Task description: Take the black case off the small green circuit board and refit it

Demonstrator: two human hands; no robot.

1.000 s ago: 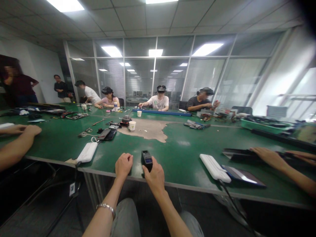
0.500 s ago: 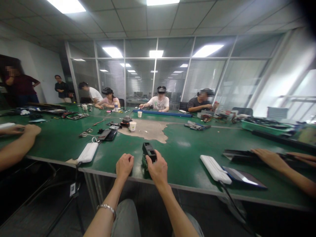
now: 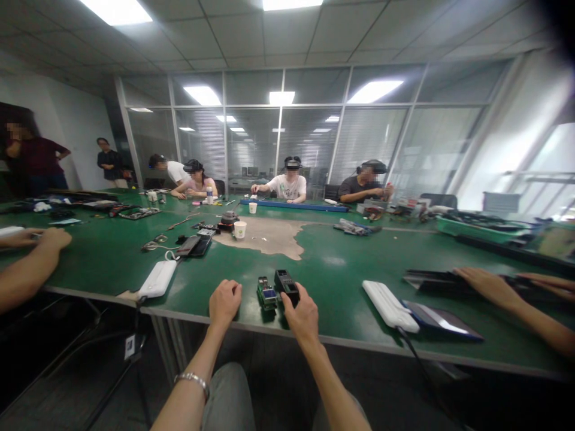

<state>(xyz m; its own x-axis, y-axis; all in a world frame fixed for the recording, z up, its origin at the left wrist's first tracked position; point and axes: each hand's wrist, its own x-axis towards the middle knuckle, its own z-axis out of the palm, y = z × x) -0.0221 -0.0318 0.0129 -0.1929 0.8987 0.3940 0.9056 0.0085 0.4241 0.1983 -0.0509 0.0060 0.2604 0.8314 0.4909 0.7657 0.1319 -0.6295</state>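
My right hand (image 3: 302, 315) grips a black plastic housing (image 3: 286, 286) with openings in its top face, thumb on one side and fingers on the other. Just left of the housing, a green circuit board (image 3: 267, 295) with a small bluish screen is on the table near the front edge. My left hand (image 3: 225, 303) rests at the table edge, left of the board and apart from it. Its fingers are curled in, with no object showing in them. A metal bracelet is on the left wrist.
White power banks (image 3: 158, 278) lie on the green table (image 3: 332, 299) to both sides. Phones (image 3: 194, 244), a paper cup (image 3: 239, 230) and cables lie beyond. Co-workers' hands (image 3: 487, 287) are at both sides, and several people sit opposite. A green basket (image 3: 476, 228) stands far right.
My right hand has moved the black housing to the right, off the green circuit board, which is now uncovered. My left hand has stayed nearly still.
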